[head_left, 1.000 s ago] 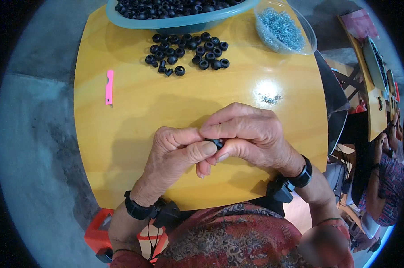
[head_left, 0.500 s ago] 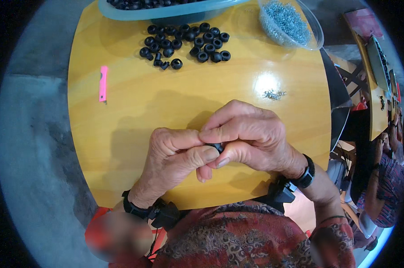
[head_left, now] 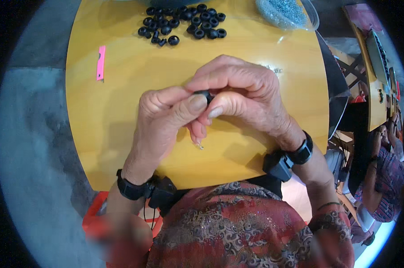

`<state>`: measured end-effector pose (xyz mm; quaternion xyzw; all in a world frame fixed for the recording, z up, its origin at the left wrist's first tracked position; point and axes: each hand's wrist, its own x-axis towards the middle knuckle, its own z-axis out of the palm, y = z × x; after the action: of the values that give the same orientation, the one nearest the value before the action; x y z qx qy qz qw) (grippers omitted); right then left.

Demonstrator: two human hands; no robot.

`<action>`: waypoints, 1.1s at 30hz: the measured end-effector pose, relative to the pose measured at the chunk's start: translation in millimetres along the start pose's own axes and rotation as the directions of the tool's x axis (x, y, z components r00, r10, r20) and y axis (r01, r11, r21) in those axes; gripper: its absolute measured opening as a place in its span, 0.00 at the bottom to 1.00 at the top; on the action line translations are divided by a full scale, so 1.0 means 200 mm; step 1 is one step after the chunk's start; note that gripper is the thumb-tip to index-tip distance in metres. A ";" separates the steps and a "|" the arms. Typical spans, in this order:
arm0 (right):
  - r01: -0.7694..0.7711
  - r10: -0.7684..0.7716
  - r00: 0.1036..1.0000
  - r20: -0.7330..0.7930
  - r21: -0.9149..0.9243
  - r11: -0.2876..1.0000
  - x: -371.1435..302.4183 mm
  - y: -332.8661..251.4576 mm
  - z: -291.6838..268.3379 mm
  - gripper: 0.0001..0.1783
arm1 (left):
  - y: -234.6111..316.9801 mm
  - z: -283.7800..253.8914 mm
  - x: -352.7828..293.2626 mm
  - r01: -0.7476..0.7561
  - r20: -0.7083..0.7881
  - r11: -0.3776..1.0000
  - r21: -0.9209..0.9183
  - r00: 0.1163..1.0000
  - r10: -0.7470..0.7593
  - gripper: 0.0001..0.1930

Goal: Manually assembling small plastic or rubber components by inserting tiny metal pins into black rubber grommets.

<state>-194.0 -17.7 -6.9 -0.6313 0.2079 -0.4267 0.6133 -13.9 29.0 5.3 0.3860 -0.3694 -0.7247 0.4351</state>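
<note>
Both hands meet over the middle of the table around a small black plastic part [head_left: 205, 95], which is mostly hidden by fingers. My left hand [head_left: 164, 114] pinches it between thumb and forefinger from the left. From the other side, my right hand [head_left: 244, 89] closes its thumb and bent fingers on the same part. A tiny shiny metal piece [head_left: 199, 145] shows at the lower fingertips of the left hand; its exact kind is too small to tell. Beyond the hands lies a loose pile of black round plastic parts with holes [head_left: 206, 26].
Past the right hand lie scattered small silvery pieces [head_left: 277, 70]. A clear bowl [head_left: 316, 18] of silvery bits stands at the far right. At left is a flat pink tool [head_left: 101, 63]. A tub [head_left: 166, 2] borders the top. Another person [head_left: 387, 183] sits at a table on the right.
Both hands have moved farther up the picture, still together on the black part. The whole view has shifted, so the table's things sit higher. The tiny shiny piece now shows below the left fingers.
</note>
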 end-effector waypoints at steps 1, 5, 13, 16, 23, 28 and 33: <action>0.067 -0.065 0.998 0.021 -0.100 0.993 0.00 0.00 -0.01 0.14 | 0.00 0.00 0.00 0.004 -0.003 1.000 -0.001 1.000 -0.004 0.10; -0.038 0.031 0.997 -0.077 -0.088 0.995 -0.04 -0.02 0.02 0.20 | 0.01 0.00 0.01 0.003 -0.010 0.997 -0.074 1.000 -0.003 0.11; 0.494 -0.316 0.861 0.398 -0.513 0.702 -0.10 -0.08 0.12 0.13 | 0.05 -0.13 0.03 -0.098 -0.044 0.879 -0.466 0.995 0.088 0.13; 0.623 -0.246 0.753 0.611 -0.541 0.565 -0.12 -0.05 0.22 0.10 | 0.03 -0.13 0.04 -0.074 -0.069 0.874 -0.481 0.997 0.047 0.13; 0.572 -0.159 0.797 0.583 -0.646 0.505 -0.10 -0.03 0.18 0.10 | 0.03 -0.13 0.01 -0.106 -0.073 0.914 -0.392 0.994 0.083 0.12; 0.271 -0.147 0.959 0.244 -0.941 0.203 -0.06 -0.05 -0.04 0.07 | 0.02 -0.12 0.01 -0.080 -0.102 0.950 -0.303 0.993 0.051 0.12; 0.087 -0.246 0.967 0.071 -0.995 0.053 -0.05 -0.05 -0.15 0.05 | 0.02 -0.10 0.02 -0.053 -0.074 0.952 -0.301 0.997 0.031 0.12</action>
<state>-224.6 -26.4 -4.2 -0.8715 0.4033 -0.2751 -0.0458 4.0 18.6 -0.2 0.3314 -0.2469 -0.7497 0.5169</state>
